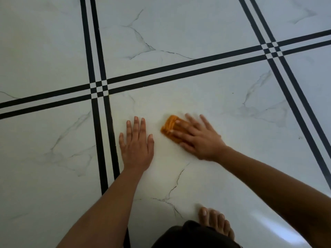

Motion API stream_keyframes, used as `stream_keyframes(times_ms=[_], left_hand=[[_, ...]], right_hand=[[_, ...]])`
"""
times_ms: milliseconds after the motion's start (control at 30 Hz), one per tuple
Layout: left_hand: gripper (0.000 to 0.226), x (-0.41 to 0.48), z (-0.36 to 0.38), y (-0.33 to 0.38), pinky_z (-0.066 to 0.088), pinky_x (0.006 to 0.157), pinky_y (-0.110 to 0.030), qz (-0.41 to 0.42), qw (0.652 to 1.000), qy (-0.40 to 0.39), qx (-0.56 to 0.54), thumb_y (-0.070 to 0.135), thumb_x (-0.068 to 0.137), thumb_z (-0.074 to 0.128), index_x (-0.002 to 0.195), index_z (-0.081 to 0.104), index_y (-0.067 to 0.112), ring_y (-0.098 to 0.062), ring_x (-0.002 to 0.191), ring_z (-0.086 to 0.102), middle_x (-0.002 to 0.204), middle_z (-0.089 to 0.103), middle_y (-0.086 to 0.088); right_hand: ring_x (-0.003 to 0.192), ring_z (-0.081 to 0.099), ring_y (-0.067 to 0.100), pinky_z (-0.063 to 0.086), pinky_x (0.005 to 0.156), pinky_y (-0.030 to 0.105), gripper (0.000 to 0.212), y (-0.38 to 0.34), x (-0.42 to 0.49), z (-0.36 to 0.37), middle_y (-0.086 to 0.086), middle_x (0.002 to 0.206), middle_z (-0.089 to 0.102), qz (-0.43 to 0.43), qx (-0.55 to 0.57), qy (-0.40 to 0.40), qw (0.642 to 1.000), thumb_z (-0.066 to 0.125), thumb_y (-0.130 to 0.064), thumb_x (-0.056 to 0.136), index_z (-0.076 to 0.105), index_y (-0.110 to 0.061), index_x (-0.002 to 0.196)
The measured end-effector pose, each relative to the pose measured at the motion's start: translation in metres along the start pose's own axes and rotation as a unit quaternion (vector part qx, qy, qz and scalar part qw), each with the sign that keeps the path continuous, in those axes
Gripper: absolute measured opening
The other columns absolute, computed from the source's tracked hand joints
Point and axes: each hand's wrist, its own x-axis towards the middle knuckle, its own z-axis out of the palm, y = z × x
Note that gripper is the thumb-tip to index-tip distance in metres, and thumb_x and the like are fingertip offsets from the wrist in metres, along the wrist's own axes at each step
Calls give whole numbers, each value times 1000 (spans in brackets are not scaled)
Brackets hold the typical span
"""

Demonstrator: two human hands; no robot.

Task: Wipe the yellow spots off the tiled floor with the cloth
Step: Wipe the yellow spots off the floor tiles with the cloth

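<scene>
An orange folded cloth (pixel 169 125) lies on the white marble-look tiled floor (pixel 206 97). My right hand (pixel 198 138) presses flat on the cloth, fingers spread over it, and looks slightly blurred. My left hand (pixel 136 144) rests flat on the tile just left of the cloth, fingers apart, holding nothing. A faint yellowish tint (pixel 161 104) shows on the tile around and beyond the hands. A tiny yellow speck (pixel 108 94) sits at the corner where the black lines cross.
Double black lines (pixel 161 76) run between the tiles and cross left of my left hand. My bare foot (pixel 216 222) and a dark garment (pixel 193 237) are at the bottom edge. A small dark speck (pixel 232 93) lies farther right.
</scene>
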Motion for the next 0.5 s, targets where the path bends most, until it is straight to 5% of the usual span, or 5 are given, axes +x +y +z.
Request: stream_keyframes(times_ms=[133, 200, 300, 367, 500], left_hand=[[64, 12, -4, -13, 5, 113, -49, 5, 1000, 5, 11, 46, 90, 5, 148, 10, 19, -22, 144, 3, 157, 9, -3], [65, 21, -6, -15, 4, 113, -48, 3, 1000, 4, 9, 46, 89, 4, 148, 9, 19, -21, 144, 2, 157, 8, -3], [67, 34, -8, -8, 2, 113, -46, 26, 1000, -2, 6, 47, 87, 1, 148, 7, 21, -20, 144, 0, 157, 5, -1], [67, 37, -9, 5, 2, 113, -46, 54, 998, -12, -7, 47, 87, 0, 148, 7, 21, -19, 144, -1, 157, 5, -1], [67, 41, -6, 33, 3, 113, -44, 91, 995, -17, -21, 46, 87, 0, 148, 6, 22, -18, 144, -1, 157, 5, 0]], right_hand=[[145, -8, 25, -11, 113, 47, 52, 14, 41, -8, -5, 159, 6, 337, 83, 32, 937, 18, -53, 96, 9, -42, 146], [146, -4, 26, -8, 113, 47, 52, -10, 46, -11, -2, 159, 9, 299, 90, 38, 949, 20, -50, 96, 12, -40, 146], [144, 17, 28, 5, 113, 49, 51, -15, 11, -5, -2, 154, 28, 95, 36, 4, 995, 19, -52, 94, 26, -40, 143], [145, 10, 25, 1, 114, 48, 52, 18, 8, -4, -5, 156, 22, 181, 37, 29, 982, 17, -55, 93, 21, -43, 143], [146, -7, 23, -7, 114, 46, 51, 21, 14, -11, -6, 159, 5, 442, 117, 73, 886, 20, -51, 96, 11, -42, 146]])
